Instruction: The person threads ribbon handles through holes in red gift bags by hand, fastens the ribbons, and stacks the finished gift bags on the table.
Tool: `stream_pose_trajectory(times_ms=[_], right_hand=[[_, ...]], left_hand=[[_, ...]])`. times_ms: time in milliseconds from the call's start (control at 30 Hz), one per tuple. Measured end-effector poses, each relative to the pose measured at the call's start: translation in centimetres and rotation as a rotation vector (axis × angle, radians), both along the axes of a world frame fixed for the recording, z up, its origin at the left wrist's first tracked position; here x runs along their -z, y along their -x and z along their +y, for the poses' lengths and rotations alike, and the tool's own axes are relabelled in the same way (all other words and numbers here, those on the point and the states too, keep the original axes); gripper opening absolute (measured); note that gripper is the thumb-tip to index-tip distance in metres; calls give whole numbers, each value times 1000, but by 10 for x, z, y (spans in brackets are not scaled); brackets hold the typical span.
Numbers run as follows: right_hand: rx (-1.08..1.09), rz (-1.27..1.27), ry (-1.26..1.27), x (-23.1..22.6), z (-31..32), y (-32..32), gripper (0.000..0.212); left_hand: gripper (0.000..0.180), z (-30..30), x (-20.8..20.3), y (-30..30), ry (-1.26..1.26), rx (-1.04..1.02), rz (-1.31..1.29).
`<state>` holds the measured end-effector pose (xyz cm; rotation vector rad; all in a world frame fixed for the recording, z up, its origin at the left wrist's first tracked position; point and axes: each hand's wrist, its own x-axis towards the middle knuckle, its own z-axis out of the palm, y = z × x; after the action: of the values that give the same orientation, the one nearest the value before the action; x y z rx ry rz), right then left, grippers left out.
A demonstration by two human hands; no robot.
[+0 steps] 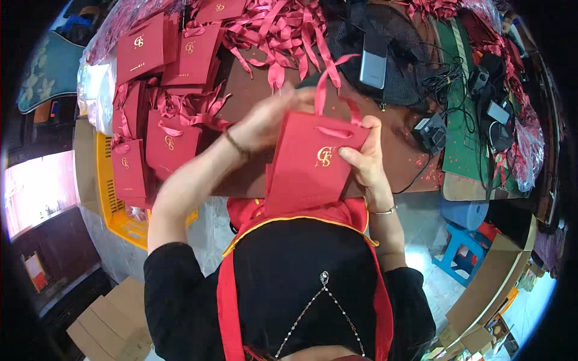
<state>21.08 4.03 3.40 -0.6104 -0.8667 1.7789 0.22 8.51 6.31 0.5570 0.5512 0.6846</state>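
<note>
A small red paper gift bag [313, 171] with a gold emblem hangs at the table's near edge in front of my chest. My right hand [366, 157] is closed on its upper right side, the thumb pressed on the front. A pink ribbon [321, 96] rises from the bag's top, and more ribbon shows at its cut-out handle slot. My left hand [271, 120] is at the bag's upper left, close to the ribbon. Its fingers are blurred by motion and partly hidden behind the bag, so their grip is unclear.
Stacked red gift bags [171, 147] stand on the left of the brown table [253, 90]. Loose pink ribbons [271, 30] are heaped at the back. A phone [373, 60] lies on black mesh, with cables and a black device [430, 133] to the right. A yellow crate [111, 192] sits lower left.
</note>
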Motion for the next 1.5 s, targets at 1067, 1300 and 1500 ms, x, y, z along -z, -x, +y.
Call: stream_pose_trajectory(times_ms=[1067, 1300, 1500], right_hand=[[204, -999, -421, 1, 9, 4, 9], [-3, -1347, -1153, 14, 36, 45, 37], [135, -1238, -918, 33, 54, 33, 28]], left_hand=[[47, 46, 64, 57, -1210, -184, 1382], [22, 35, 52, 72, -837, -122, 1267], [25, 15, 2, 81, -646, -537, 1013]])
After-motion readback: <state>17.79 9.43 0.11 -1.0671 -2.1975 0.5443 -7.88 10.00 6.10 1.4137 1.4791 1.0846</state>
